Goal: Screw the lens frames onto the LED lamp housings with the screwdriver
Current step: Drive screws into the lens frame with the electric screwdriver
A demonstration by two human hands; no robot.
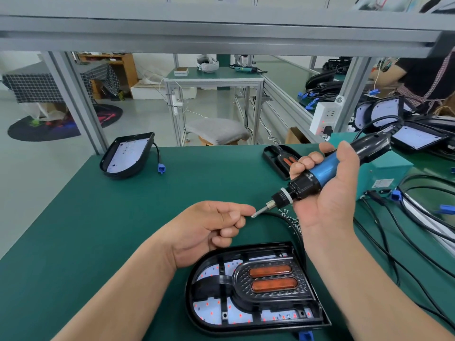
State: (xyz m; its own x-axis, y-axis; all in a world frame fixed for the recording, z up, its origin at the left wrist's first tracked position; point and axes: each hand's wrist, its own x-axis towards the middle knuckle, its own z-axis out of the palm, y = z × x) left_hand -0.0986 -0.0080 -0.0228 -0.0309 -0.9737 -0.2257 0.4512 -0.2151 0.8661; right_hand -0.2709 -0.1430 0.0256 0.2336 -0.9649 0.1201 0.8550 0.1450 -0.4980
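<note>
Right hand (332,193) has its fingers wrapped round the blue-and-black screwdriver (322,171), bit angled down at the left hand (206,230) — those fingers are curled, thumb against forefinger, can't tell if they're pinching anything. The D-shaped black lamp housing (246,328) with its ribbed lens frame (246,289) lies on the green counter (98,230) just below.

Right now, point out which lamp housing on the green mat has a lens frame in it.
The near housing at the bottom: a black lens frame with amber lenses sits in it. The far-left housing shows only a bare white board.
</note>
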